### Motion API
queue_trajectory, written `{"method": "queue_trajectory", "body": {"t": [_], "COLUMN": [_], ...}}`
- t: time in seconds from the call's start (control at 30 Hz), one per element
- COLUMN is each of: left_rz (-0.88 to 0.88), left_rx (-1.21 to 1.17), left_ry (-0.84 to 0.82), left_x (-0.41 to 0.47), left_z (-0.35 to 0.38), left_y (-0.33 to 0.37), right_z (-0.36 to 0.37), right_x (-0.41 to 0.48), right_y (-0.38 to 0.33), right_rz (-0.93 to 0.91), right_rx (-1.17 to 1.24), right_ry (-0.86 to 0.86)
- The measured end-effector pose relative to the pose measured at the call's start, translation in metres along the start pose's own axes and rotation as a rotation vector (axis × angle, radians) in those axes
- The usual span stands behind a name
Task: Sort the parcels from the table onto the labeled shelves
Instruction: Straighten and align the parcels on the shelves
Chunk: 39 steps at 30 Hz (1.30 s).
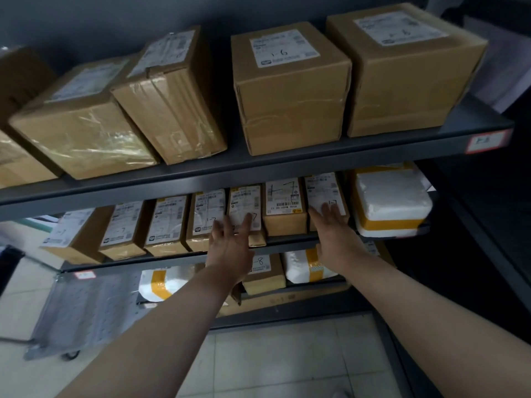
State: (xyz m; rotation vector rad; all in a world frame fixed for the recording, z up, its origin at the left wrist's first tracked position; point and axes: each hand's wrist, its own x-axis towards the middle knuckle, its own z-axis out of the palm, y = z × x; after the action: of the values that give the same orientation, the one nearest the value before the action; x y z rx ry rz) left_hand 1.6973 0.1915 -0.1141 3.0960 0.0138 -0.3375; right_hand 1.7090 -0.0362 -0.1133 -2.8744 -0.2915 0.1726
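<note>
A dark metal rack fills the head view. Its middle shelf carries a row of small brown cardboard parcels with white labels marked 1-7. My left hand lies flat, fingers spread, against the front of one parcel near the middle of the row. My right hand rests open on the parcel two places to the right. Between them stands a parcel with a large handwritten 1-7. Neither hand grips anything.
The upper shelf holds several big brown boxes, one marked 1-6. A white foam parcel with yellow tape sits at the right end of the middle shelf. The lower shelf holds a 1-8 box and white bags. A grey cart stands at lower left on the tiled floor.
</note>
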Motion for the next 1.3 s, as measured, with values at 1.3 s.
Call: {"method": "queue_trajectory", "body": {"t": [1.3], "left_rz": [-0.374], "left_rx": [-0.215], "left_ry": [0.191], "left_x": [-0.081], "left_z": [-0.018], "left_y": [-0.213], "right_z": [0.044], "right_x": [0.022], "right_y": [-0.239], "right_rz": [-0.567], "right_rx": [-0.044], "right_ry": [-0.051]}}
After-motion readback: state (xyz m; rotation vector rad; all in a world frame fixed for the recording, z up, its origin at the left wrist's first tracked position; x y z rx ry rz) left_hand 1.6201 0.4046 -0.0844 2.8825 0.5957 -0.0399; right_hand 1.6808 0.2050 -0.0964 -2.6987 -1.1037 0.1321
